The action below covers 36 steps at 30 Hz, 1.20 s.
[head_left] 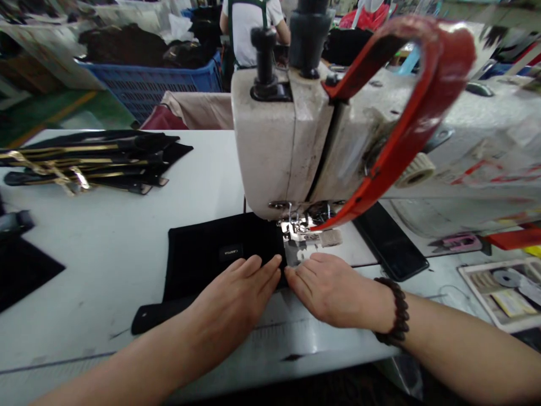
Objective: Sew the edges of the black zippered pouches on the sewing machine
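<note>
The black cloth (pixel 194 254) lies on the counter (pixel 105 248) by the sewing machine (pixel 270 146); its label (pixel 231 252) has letters too small for reading. Left hand (pixel 236 301) presses it flat; right hand (pixel 338 290) touches its edge, grip unclear.

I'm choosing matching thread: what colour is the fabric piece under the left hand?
The fabric piece is black; the head view, the only one, shows it.
</note>
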{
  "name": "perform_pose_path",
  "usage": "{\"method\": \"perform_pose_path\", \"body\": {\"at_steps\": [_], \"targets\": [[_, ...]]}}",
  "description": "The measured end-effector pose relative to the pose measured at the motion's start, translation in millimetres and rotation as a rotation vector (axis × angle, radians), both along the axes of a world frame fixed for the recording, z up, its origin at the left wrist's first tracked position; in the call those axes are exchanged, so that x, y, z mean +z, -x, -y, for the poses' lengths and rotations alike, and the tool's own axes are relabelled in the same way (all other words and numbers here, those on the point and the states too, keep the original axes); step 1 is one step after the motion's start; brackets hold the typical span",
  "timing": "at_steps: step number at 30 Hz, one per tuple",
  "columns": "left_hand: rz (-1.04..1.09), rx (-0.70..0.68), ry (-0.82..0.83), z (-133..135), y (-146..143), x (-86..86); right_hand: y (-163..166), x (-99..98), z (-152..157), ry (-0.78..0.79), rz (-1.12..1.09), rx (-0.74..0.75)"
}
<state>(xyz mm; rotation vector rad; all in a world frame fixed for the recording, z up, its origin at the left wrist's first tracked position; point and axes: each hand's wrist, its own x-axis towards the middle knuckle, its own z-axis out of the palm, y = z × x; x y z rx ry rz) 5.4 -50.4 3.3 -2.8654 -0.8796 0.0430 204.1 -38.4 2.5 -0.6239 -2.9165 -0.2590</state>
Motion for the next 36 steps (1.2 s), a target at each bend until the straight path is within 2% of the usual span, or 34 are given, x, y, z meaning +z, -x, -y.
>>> {"method": "perform_pose_path", "body": {"at_steps": [4, 11, 18, 22, 27, 31, 33, 36], "targets": [[-0.019, -0.029, 0.019, -10.7, 1.7, -2.9, 2.2, -2.4, -5.8, 0.002, -0.002, -0.033], [-0.112, -0.029, 0.085, -28.2, 1.1, 2.1, 5.5, -1.3, -16.4, -0.005, -0.005, -0.122], [-0.049, -0.064, 0.045, -42.0, 4.6, -1.3, 9.0, 0.0, -22.7, 0.008, 0.067, -0.206], [0.025, -0.069, 0.066, -45.5, 6.8, -2.9, 5.5, 2.7, -23.2, 0.012, 0.016, -0.268], [0.309, 0.025, 0.292, -53.9, 11.6, 0.5, -8.1, 0.9, -30.6, 0.049, -0.196, -0.421], [0.519, 0.145, 0.523, -61.3, 14.1, 6.7, -11.8, 2.2, -40.5, 0.2, -0.15, -0.545], [0.575, 0.168, 0.582, -61.9, 14.3, 7.9, -11.9, 5.4, -45.4, 0.276, -0.15, -0.535], [0.592, 0.16, 0.55, -59.6, 14.2, 6.4, -13.3, 10.3, -51.2, 0.33, -0.166, -0.43]]}}
